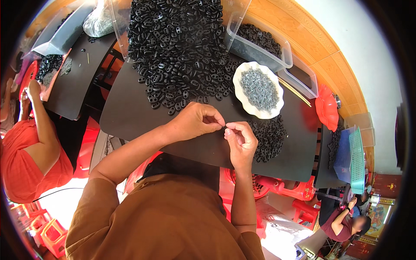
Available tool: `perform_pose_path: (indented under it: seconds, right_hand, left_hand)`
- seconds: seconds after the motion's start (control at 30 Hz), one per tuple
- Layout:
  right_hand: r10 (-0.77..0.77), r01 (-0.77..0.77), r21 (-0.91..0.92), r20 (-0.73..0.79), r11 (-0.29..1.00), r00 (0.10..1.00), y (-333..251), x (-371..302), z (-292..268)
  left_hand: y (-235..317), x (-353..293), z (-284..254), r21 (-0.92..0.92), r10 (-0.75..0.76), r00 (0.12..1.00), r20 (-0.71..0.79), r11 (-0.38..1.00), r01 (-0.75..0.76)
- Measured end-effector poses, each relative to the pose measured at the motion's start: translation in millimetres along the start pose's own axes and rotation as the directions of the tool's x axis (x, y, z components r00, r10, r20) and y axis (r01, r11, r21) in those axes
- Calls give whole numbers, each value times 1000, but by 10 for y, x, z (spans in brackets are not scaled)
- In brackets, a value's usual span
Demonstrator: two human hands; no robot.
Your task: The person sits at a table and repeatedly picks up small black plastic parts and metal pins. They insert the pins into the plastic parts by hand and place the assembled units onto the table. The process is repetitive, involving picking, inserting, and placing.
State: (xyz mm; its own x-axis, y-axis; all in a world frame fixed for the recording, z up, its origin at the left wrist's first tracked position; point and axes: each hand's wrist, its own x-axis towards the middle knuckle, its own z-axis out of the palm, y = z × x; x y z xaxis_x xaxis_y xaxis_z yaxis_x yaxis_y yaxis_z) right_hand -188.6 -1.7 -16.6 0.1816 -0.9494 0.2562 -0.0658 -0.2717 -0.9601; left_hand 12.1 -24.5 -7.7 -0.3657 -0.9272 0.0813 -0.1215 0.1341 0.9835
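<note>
My left hand [200, 121] and my right hand [241, 142] meet above the near part of the dark table. Both are closed in a pinch, fingertips almost touching, on a tiny dark piece [225, 127] mostly hidden by the fingers. Beyond them spreads a big heap of black oval plastic pieces [177, 56] with holes. A white scalloped bowl [238, 90] full of small clear-grey pieces [260, 89] stands to the right of the heap. Beside my right hand lies a pile of smaller black pieces [269, 138].
Clear plastic bins [260, 51] holding black pieces stand at the back. A red scalloped dish [326, 107] and a turquoise basket [357, 160] are at the right. One person in red [34, 156] works at the left table; another person [342, 221] sits at the far lower right.
</note>
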Motion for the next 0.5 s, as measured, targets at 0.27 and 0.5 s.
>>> perform_pose_path:
  seconds: [0.27, 0.5]
  right_hand:
    - [11, -11, 0, -11, 1000, 1000, 37, -26, 6]
    - [11, -10, 42, -35, 999, 999, 36, -27, -10]
  left_hand:
    - [6, -13, 9, 7, 29, 1000, 7, 1000, -29]
    - [8, -7, -1, 7, 42, 999, 2, 999, -42]
